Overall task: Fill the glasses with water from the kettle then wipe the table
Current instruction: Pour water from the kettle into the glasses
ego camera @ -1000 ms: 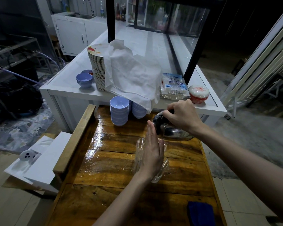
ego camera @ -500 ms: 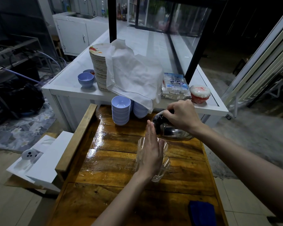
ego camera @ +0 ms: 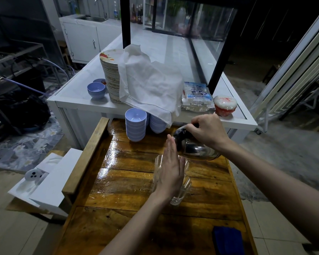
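A clear ribbed glass (ego camera: 180, 188) is stood upright near the middle of the wet wooden bench (ego camera: 129, 181), and it is steadied by the left hand (ego camera: 170, 172), which is laid flat and open against its side with the fingers straight rather than wrapped round it. The steel kettle (ego camera: 195, 149) is gripped by its dark top handle in the closed right hand (ego camera: 206, 131) and is tipped toward the glass rim, just behind and above it. The glass is judged to be light, stiff, breakable and slippery, the more so on a bench that shines with water, so it is best taken low round the body, not by the rim. The kettle is judged heavier, its weight shifting as water moves, so the handle is the right hold. A blue cloth (ego camera: 227, 240), soft and limp, is left lying at the near right edge of the bench for the wiping.
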